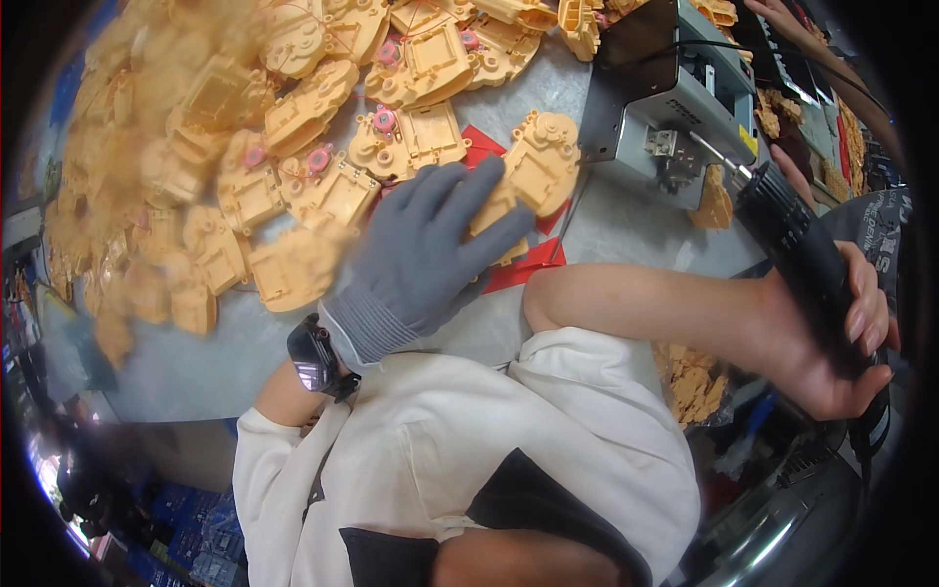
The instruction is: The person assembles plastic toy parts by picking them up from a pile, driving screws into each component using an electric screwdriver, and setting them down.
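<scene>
My left hand (421, 245), in a grey knit glove, has its thumb and forefinger around a yellow plastic housing (543, 166). A red piece (533, 266) lies on the table below that housing. My bare right hand (822, 372) is wrapped around a black electric screwdriver (797, 235), whose bit points up and left toward a grey screw feeder (675, 122). A small yellow piece (714, 201) shows beside the feeder's front, below the bit. Left of my glove lie several similar housings (337, 191), some with pink round parts (384, 120) and thin red wires.
Heaped yellow housings (176, 147) cover the left and far side of the grey table (245, 367), blurred at the left. A black cable (724, 44) arches over the feeder. Another person's hand (778, 15) reaches in at the far right. A bag of yellow pieces (690, 382) sits below my right forearm.
</scene>
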`<state>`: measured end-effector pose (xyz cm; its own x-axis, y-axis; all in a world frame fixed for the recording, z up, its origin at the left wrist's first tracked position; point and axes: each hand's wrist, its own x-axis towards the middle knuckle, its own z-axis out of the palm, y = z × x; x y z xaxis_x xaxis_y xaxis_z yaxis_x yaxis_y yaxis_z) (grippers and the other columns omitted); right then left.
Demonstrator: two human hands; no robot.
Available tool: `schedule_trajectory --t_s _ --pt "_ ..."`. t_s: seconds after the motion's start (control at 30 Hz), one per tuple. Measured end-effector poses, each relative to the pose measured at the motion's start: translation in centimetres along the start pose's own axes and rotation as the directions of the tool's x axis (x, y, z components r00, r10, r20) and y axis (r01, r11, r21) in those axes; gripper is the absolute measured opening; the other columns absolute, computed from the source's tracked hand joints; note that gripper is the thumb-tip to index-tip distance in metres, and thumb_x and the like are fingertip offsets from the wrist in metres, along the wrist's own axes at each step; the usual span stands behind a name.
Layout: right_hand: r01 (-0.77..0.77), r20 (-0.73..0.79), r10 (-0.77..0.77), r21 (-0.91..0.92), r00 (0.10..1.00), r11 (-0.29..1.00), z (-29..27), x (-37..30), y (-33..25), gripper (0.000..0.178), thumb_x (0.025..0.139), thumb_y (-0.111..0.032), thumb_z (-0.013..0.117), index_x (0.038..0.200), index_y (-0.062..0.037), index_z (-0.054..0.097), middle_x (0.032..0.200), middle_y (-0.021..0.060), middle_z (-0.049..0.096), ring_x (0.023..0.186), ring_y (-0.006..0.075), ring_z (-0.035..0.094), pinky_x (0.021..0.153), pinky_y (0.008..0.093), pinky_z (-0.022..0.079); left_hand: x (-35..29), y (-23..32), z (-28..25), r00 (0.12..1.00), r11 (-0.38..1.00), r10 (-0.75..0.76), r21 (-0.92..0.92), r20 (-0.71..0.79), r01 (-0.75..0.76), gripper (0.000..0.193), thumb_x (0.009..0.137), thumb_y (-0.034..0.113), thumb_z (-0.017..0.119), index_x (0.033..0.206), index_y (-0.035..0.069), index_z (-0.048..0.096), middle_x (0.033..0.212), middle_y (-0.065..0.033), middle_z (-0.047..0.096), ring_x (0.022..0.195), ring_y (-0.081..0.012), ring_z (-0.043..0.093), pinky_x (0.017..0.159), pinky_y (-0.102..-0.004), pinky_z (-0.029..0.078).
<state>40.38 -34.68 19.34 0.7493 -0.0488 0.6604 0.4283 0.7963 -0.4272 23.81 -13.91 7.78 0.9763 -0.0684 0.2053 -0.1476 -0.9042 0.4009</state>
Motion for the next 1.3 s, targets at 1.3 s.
schedule_trajectory --t_s 1.3 --pt "0.031 -0.180 -0.200 -0.663 0.963 0.748 0.3 -0.4 2.8 0.034 0.070 0.008 0.063 0.102 0.0054 0.052 0.065 0.0114 0.052 0.051 0.0158 0.051 0.048 0.0286 0.045 -1.3 0.0 4.4 0.914 0.995 -0.100 -0.045 -0.392 0.089 0.054 0.076 0.034 0.066 0.118 0.004 0.051 0.121 -0.0188 0.050 0.111 -0.0385 0.045 0.094 -0.0491 0.035"
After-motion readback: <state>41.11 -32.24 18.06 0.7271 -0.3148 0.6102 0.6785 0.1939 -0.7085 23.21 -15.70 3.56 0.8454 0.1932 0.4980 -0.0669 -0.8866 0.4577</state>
